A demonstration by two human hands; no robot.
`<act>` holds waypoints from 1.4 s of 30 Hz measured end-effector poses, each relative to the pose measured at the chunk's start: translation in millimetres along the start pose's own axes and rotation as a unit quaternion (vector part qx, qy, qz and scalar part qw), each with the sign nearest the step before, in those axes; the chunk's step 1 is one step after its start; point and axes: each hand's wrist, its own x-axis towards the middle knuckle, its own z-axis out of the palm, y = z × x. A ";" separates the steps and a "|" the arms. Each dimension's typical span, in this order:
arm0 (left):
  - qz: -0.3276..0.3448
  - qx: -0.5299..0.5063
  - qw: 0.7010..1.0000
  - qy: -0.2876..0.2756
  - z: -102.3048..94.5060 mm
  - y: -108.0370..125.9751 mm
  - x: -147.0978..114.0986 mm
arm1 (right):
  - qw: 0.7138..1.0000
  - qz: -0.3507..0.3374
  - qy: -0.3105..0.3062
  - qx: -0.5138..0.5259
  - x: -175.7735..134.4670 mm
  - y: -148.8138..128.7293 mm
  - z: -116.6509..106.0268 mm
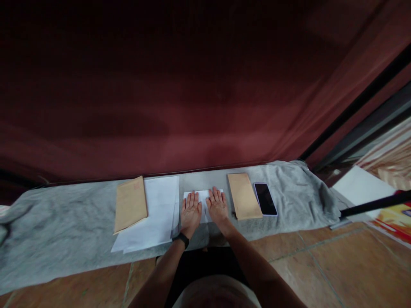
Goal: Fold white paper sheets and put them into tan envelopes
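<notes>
A small white sheet of paper [203, 197], perhaps folded, lies on the grey cloth in front of me. My left hand [191, 212] rests flat on its left part, fingers stretched forward. On its right part my right hand [217, 207] is pressed down flat as well, fingers extended. Neither hand grips anything. Left of my hands lie larger white sheets [157, 209], with a brown envelope [131, 203] overlapping them. Another brown envelope [244, 196] lies just right of my right hand. The palms hide much of the small sheet.
A phone [266, 199] with a dark screen lies beside the right envelope. Grey cloth [73, 226] covers the long narrow surface, bunched at its right end. A dark red panel [205, 128] rises behind it. Black bars and a white board [362, 190] stand at the right.
</notes>
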 end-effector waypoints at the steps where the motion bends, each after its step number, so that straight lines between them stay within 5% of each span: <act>1: -0.002 0.002 1.000 -0.004 -0.7 0.1 0.1 | 1.000 0.004 0.008 0.000 -0.5 2.3 0.6; 19: -0.025 0.001 0.998 0.052 -4.2 3.5 -29.4 | 0.997 -0.008 0.063 -0.034 -53.5 17.7 -11.8; 35: -0.042 0.013 0.999 0.020 -15.4 10.2 -57.9 | 0.996 -0.041 0.071 -0.044 -86.5 24.0 -25.5; 42: 0.001 0.024 1.000 0.000 -25.7 17.3 -73.8 | 0.995 -0.084 0.047 -0.001 -96.4 11.0 -37.1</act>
